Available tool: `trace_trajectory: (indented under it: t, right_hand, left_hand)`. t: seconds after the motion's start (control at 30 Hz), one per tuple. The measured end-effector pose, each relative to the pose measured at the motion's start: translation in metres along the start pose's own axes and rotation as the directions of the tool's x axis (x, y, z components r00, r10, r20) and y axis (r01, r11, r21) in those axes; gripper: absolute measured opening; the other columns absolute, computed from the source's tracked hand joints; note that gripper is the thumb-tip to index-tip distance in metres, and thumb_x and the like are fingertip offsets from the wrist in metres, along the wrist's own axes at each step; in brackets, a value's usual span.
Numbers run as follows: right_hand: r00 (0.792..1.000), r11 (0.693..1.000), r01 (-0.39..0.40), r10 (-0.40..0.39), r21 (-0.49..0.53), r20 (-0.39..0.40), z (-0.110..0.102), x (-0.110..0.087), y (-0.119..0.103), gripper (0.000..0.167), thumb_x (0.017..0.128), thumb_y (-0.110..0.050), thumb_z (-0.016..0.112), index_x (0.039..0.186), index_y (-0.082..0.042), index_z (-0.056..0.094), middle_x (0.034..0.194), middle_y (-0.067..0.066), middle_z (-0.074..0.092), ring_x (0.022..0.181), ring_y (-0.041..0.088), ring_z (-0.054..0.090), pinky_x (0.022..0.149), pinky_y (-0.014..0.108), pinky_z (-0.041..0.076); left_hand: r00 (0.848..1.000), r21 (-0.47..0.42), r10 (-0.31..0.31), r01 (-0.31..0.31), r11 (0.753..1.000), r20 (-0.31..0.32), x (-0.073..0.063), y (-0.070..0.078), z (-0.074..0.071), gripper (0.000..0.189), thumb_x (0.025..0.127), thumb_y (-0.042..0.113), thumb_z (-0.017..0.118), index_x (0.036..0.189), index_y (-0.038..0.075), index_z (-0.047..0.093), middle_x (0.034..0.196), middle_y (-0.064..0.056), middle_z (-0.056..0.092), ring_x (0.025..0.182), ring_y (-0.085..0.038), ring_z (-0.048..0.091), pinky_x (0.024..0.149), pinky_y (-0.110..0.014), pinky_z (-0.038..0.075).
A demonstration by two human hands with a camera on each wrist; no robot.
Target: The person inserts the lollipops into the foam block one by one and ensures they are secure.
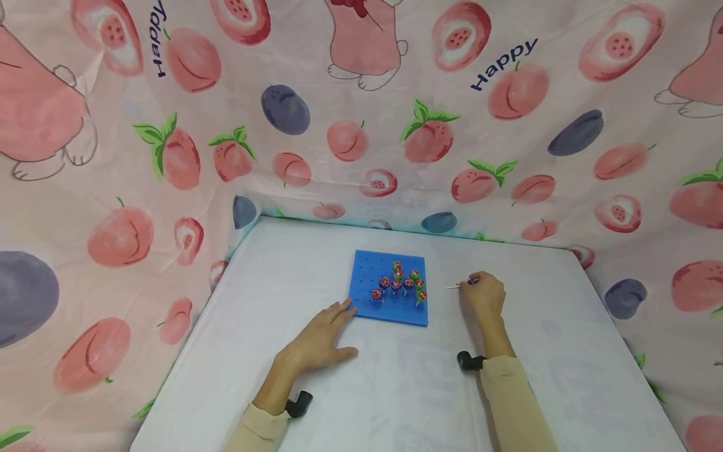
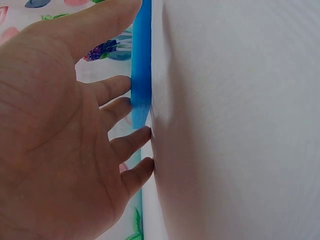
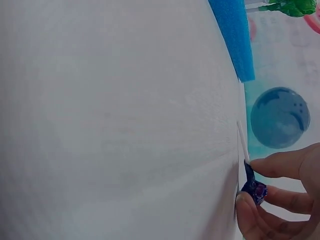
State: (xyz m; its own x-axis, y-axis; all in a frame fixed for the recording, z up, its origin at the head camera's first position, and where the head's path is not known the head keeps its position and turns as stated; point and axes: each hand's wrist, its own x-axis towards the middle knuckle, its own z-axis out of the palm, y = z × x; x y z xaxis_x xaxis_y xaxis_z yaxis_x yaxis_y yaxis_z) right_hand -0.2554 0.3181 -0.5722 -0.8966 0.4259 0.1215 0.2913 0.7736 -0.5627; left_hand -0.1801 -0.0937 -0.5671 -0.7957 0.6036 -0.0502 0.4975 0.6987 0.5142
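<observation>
A blue board (image 1: 367, 267) with small holes lies flat on the table, and several wrapped lollipops (image 1: 396, 285) stand in it by their sticks, some green and red, others purple. My left hand (image 1: 319, 342) spreads its straight fingers at the board's near left corner; in the left wrist view, fingertips touch the blue edge (image 2: 141, 65). To the right of the board, my right hand (image 1: 487, 298) pinches a purple-wrapped lollipop (image 3: 257, 191) by its head, low at the table. Its white stick (image 3: 242, 137) points left toward the board.
The white-covered table (image 1: 407, 389) extends around the board. A fruit-printed curtain (image 1: 350, 176) hangs at the back and along both sides. Dark wrist cameras (image 1: 299, 403) sit at both sleeves.
</observation>
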Motion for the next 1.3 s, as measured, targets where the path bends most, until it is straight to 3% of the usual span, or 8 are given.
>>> trace_trajectory:
  t: [0.2,0.3,0.53,0.73,0.97,1.3]
  right_hand:
    - [0.999,0.996,0.008,-0.003,0.088,-0.051,-0.007,-0.005,-0.005,0.032,0.088,-0.017,0.074,0.114,0.002,0.076,0.106,0.021,0.076,0.102,0.044,0.068,0.088,0.058,0.051]
    - [0.994,0.988,0.04,-0.023,0.152,-0.11,-0.013,-0.007,-0.012,0.026,0.089,-0.014,0.075,0.111,-0.001,0.078,0.106,0.02,0.077,0.098,0.041,0.069,0.087,0.058,0.05]
    - [0.973,0.972,0.133,-0.091,0.193,-0.214,-0.025,-0.012,-0.028,0.022,0.089,-0.011,0.076,0.11,-0.004,0.079,0.104,0.016,0.078,0.085,0.034,0.073,0.08,0.051,0.051]
    - [0.946,0.942,0.224,-0.148,0.249,-0.288,-0.038,-0.022,-0.045,0.021,0.089,-0.013,0.079,0.11,-0.006,0.08,0.101,0.012,0.076,0.082,0.027,0.075,0.071,0.029,0.051]
    - [0.898,0.9,0.336,-0.218,0.278,-0.381,-0.046,-0.034,-0.061,0.023,0.086,-0.007,0.083,0.109,-0.006,0.081,0.101,0.013,0.074,0.079,0.025,0.074,0.065,0.004,0.042]
    - [0.862,0.873,0.42,-0.299,0.248,-0.409,-0.049,-0.044,-0.073,0.023,0.086,-0.005,0.083,0.109,-0.004,0.079,0.101,0.014,0.073,0.081,0.028,0.074,0.074,0.009,0.047]
  left_hand:
    - [1.0,0.007,0.0,0.0,1.0,0.004,0.0,0.0,0.0,0.09,0.096,0.051,0.071,0.165,0.01,0.03,0.174,-0.007,0.018,0.159,-0.035,0.019,0.128,-0.054,0.02]
    - [1.0,0.012,-0.001,0.001,1.0,0.002,0.0,-0.001,0.001,0.09,0.096,0.051,0.07,0.165,0.01,0.03,0.174,-0.007,0.018,0.159,-0.035,0.019,0.128,-0.053,0.02]
    - [1.0,0.012,-0.006,0.006,1.0,0.01,0.001,-0.001,0.001,0.09,0.097,0.053,0.07,0.166,0.011,0.029,0.174,-0.006,0.017,0.159,-0.034,0.018,0.128,-0.052,0.02]
    - [1.0,0.002,0.001,-0.001,1.0,0.003,0.001,0.0,0.001,0.089,0.096,0.05,0.071,0.165,0.01,0.031,0.174,-0.008,0.019,0.159,-0.036,0.019,0.127,-0.055,0.021]
    - [1.0,-0.004,0.014,-0.014,1.0,-0.014,0.0,0.0,0.002,0.09,0.095,0.048,0.073,0.164,0.007,0.032,0.173,-0.011,0.021,0.158,-0.038,0.021,0.126,-0.057,0.024]
    - [1.0,-0.012,0.001,-0.001,1.0,0.0,0.0,0.001,0.0,0.089,0.096,0.049,0.072,0.165,0.008,0.031,0.174,-0.01,0.019,0.158,-0.037,0.019,0.127,-0.057,0.022]
